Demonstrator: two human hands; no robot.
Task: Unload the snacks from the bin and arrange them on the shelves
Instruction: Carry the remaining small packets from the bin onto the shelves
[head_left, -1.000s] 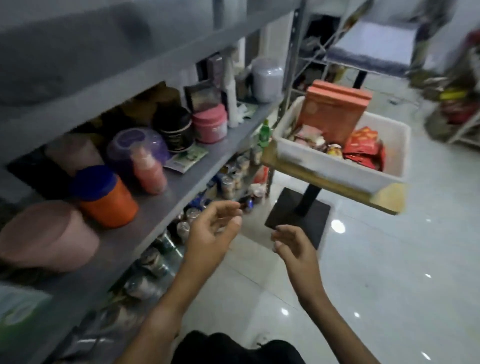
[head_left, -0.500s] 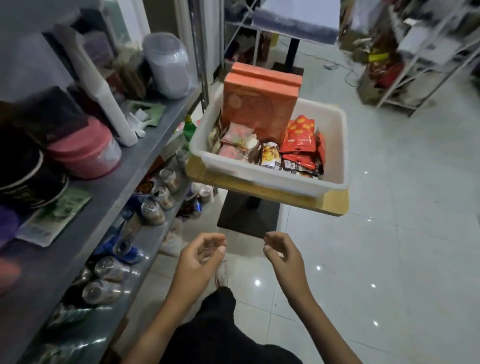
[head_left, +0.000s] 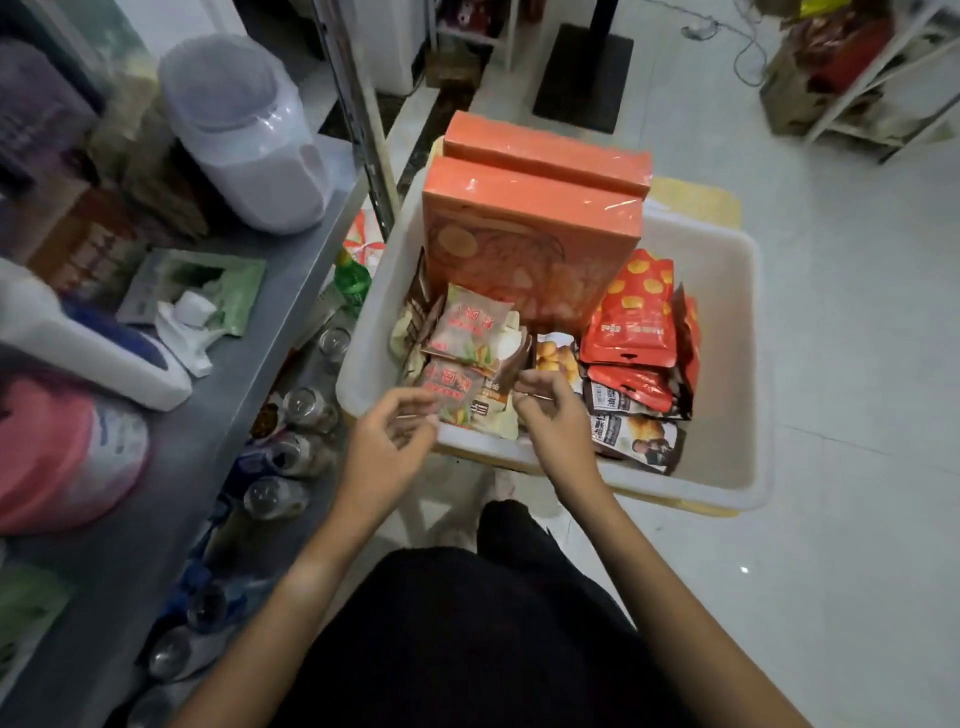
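Many snacks: small packets are lying in the white bin (head_left: 727, 364), with pale packets (head_left: 470, 332) at the left, red pouches (head_left: 631, 317) at the right, and two tall orange boxes (head_left: 524, 228) standing at the back.
Bin: it is sitting on a yellowish bench (head_left: 696, 200) just beside the grey shelf (head_left: 218, 415).
Left hand (head_left: 387, 444): it is hovering at the bin's near rim, fingers loosely curled, its grip taking nothing.
Right hand (head_left: 553, 415): it is reaching over the near rim above the packets, fingers bent; whether they are pinching a packet edge cannot be told.
Progress: the bin is looking nearly full, so most of the unloading seems to be left; a packet pick is likely starting.
Shelf: it is carrying a clear jar (head_left: 244, 124), a pink tub (head_left: 67, 457) and a green packet (head_left: 208, 286); whether any came from the bin cannot be told.
Hidden: the lower shelf's bottles (head_left: 306, 410) are dim, packet print is blurring, and the bin's floor under the packets is covered.
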